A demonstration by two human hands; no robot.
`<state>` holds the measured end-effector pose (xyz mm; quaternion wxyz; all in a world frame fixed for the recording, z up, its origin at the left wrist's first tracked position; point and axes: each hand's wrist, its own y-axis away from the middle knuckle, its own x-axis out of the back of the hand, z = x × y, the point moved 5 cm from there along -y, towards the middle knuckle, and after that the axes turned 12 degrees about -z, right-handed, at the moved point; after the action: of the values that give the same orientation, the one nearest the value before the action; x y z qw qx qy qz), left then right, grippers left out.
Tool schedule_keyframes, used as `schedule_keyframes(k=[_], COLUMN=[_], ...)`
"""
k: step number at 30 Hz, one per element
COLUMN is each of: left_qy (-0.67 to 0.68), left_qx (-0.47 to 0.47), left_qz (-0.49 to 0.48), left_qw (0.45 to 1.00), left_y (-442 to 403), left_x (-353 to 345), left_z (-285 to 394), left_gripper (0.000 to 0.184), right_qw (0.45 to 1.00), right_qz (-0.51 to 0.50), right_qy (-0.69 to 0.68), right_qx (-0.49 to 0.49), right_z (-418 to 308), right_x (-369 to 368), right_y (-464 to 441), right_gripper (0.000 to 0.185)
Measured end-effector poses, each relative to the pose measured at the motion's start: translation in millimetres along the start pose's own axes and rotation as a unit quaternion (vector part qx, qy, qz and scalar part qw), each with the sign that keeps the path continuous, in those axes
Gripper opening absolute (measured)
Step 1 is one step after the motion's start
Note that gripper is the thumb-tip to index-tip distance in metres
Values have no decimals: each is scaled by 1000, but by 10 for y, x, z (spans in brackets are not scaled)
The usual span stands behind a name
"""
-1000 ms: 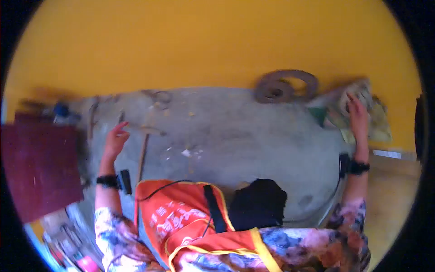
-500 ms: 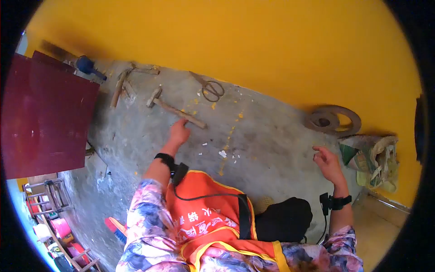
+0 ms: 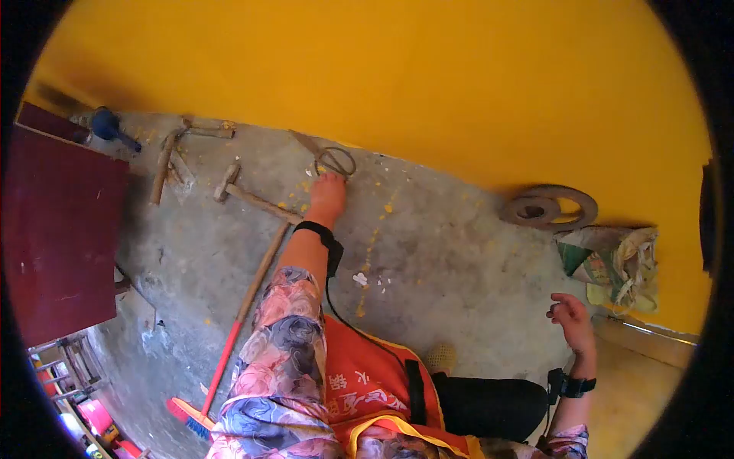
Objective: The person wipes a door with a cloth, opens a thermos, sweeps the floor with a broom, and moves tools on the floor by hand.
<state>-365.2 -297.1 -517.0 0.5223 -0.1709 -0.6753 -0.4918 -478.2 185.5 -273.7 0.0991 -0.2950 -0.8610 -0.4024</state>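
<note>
My left hand (image 3: 327,195) reaches down to the floor at the handle loops of a pair of dark scissors (image 3: 335,160), whose blade points toward the yellow wall. Its fingers bend down at the lower loop, and their tips are hidden, so I cannot tell whether they grip it. Close to my left wrist lies a hammer (image 3: 264,202) with a wooden handle. My right hand (image 3: 572,317) hangs in the air at the right, holding nothing, its fingers loosely bent and apart. Below that hand's level, black cloth covers my leg.
A broom (image 3: 238,321) lies left of my arm. Toward the wall are another wooden-handled tool (image 3: 165,164), a blue object (image 3: 111,128), rusty metal rings (image 3: 549,206) and a crumpled sack (image 3: 612,264). A maroon panel (image 3: 65,237) stands left. White bits (image 3: 360,280) dot the floor.
My left hand has moved from beside the hammer handle to the scissors. My right hand has dropped lower, nearer my body. The view has shifted, and the broom's handle now shows.
</note>
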Motion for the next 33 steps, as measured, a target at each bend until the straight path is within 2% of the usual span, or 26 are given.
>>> schedule_keyframes(k=[2, 3, 5, 6, 8, 10, 11, 12, 14, 15, 17, 18, 20, 21, 23, 24, 25, 26, 27, 28, 29, 30, 31, 33], left_qy=[-73, -72, -72, -73, 67, 113, 123, 132, 176, 171, 218, 217, 315, 311, 503, 453, 407, 379, 353, 368, 326, 310, 384, 365], left_qx=[-12, -11, -70, -66, -127, -190, -232, -275, -283, -273, -320, -308, -234, -225, -220, -189, -155, -152, -150, -74, 41, 96, 140, 234], left_qz=[-10, -8, -79, -75, 30, 84, 129, 177, 128, 133, 89, 91, 4, 6, -3, 0, -8, 8, 26, -3, -49, -41, 22, 9], left_qw=[997, 997, 992, 992, 989, 972, 956, 936, 934, 937, 918, 922, 920, 923, 836, 871, 900, 913, 923, 927, 943, 945, 912, 901], left_y=[-33, -16, 96, 183, 498, 889, 979, 1076, 1213, 1295, 1499, 1520, 1527, 1565, 1681, 1773, 1889, 1939, 2025, 2116, 2164, 2244, 2316, 2512], left_x=[-47, -39, -81, 0, 390, 854, 892, 942, 974, 1048, 1188, 1257, 1294, 1354, 1472, 1594, 1678, 1621, 1540, 1458, 1141, 953, 684, 594], left_z=[-22, -25, -4, 20, 247, 440, 509, 582, 741, 822, 986, 976, 949, 939, 777, 707, 544, 295, 11, -330, -1111, -1526, -1986, -2467], left_gripper=[29, 29, 29, 29, 30, 31, 24, 17, 17, 17, 17, 17, 22, 22, 29, 32, 35, 35, 35, 34, 32, 31, 37, 39], right_qw=[1000, 1000, 999, 999, 998, 989, 985, 982, 960, 935, 847, 842, 925, 922, 885, 882, 898, 912, 911, 909, 907, 906, 907, 912], right_qz=[14, 14, 13, -8, -33, -124, -141, -147, -148, -144, -147, -155, -226, -232, -154, -172, -183, -186, -203, -221, -230, -229, -210, -197], right_qy=[-4, -5, -6, -10, -15, -29, -32, 4, 106, 168, 245, 242, 194, 192, 266, 263, 191, 118, 119, 97, 72, 70, 104, 146], right_qx=[-5, 8, 30, 43, 57, 80, 91, 120, 214, 277, 448, 456, 234, 242, 350, 352, 351, 346, 340, 339, 347, 348, 349, 328], right_z=[-146, -259, -459, -558, -683, -783, -819, -891, -1258, -1500, -1675, -1817, -1786, -1749, -1674, -1582, -1542, -1505, -1498, -1542, -1567, -1579, -1580, -1709], right_x=[47, 44, -11, -68, -141, -339, -466, -607, -903, -1097, -1441, -1523, -1599, -1602, -1680, -1755, -1831, -1903, -1987, -2001, -2101, -2141, -2174, -2204], right_y=[49, 45, 2, -38, -140, -366, -532, -699, -870, -897, -1002, -995, -1089, -1132, -1253, -1350, -1428, -1540, -1600, -1634, -1796, -1917, -2074, -2031], right_gripper=[27, 25, 25, 25, 26, 27, 27, 29, 35, 39, 44, 44, 38, 38, 29, 29, 25, 20, 20, 18, 16, 16, 17, 18])
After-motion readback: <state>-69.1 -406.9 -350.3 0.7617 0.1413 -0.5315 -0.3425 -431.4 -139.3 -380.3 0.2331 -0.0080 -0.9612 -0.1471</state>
